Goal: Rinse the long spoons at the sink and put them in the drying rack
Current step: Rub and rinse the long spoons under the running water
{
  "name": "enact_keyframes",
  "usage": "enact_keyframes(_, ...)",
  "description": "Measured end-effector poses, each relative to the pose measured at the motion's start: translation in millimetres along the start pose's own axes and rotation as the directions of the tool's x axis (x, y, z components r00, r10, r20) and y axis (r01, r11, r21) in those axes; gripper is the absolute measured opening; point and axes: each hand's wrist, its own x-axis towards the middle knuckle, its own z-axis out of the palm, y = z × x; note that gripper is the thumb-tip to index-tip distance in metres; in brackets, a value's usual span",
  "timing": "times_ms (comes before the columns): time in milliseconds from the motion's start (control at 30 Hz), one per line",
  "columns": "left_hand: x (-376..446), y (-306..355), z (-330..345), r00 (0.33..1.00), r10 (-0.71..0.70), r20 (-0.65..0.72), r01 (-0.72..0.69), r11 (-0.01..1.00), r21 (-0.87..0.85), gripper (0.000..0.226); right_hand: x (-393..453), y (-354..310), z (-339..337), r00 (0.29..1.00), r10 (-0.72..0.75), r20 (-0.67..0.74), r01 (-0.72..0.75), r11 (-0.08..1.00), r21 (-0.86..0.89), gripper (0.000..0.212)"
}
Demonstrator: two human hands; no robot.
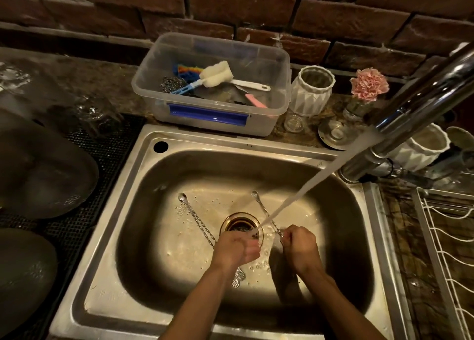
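Note:
My right hand (300,247) grips the twisted handle of a long spoon (264,209) over the steel sink (143,211), its small bowl pointing away to the upper left. Water from the tap (420,91) streams down onto the handle and onto my left hand (237,247), which is cupped under the stream beside the drain (241,224), fingers loosely curled. Other long spoons (197,219) lie on the sink floor left of the drain, their ends passing beneath my left hand. The white wire drying rack (446,237) stands at the right edge.
A clear plastic tub (213,103) of brushes and sponges sits behind the sink. White ribbed pots (311,91), small glasses and a pink flower (369,83) line the counter. Upturned glassware (46,170) rests on a dark mat at left.

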Motion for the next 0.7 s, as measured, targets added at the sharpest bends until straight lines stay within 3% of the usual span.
enact_keyframes(267,3.3,20.2,-34.2,0.998,-0.063,-0.027,0.058,0.986,-0.155,0.023,6.7,7.4,3.3,1.000,0.019,0.014,-0.017,0.995,-0.101,0.012)
enact_keyframes(367,6.1,27.1,-49.3,0.995,-0.074,-0.066,0.061,0.980,-0.190,0.022,-2.8,-6.2,2.2,0.999,-0.047,-0.021,0.043,0.986,-0.160,0.014)
enact_keyframes(433,6.1,29.2,-59.9,0.992,-0.069,-0.105,0.045,0.975,-0.219,0.022,-8.7,-25.0,5.7,0.995,-0.099,0.031,0.099,0.995,0.008,0.011)
enact_keyframes(500,4.9,29.7,-70.4,0.987,-0.060,-0.149,0.022,0.970,-0.244,0.023,-13.4,-51.3,14.7,0.972,-0.156,0.175,0.125,0.976,0.175,0.006)
enact_keyframes(600,4.1,30.6,-85.1,0.976,-0.040,-0.212,-0.024,0.958,-0.287,0.026,-14.2,-84.2,41.2,0.931,-0.267,0.248,0.223,0.956,0.193,0.019)
enact_keyframes(700,3.3,32.3,-98.1,0.968,-0.032,-0.247,-0.058,0.936,-0.348,0.026,-11.7,-104.8,68.5,0.934,-0.239,0.264,0.201,0.966,0.164,0.007)
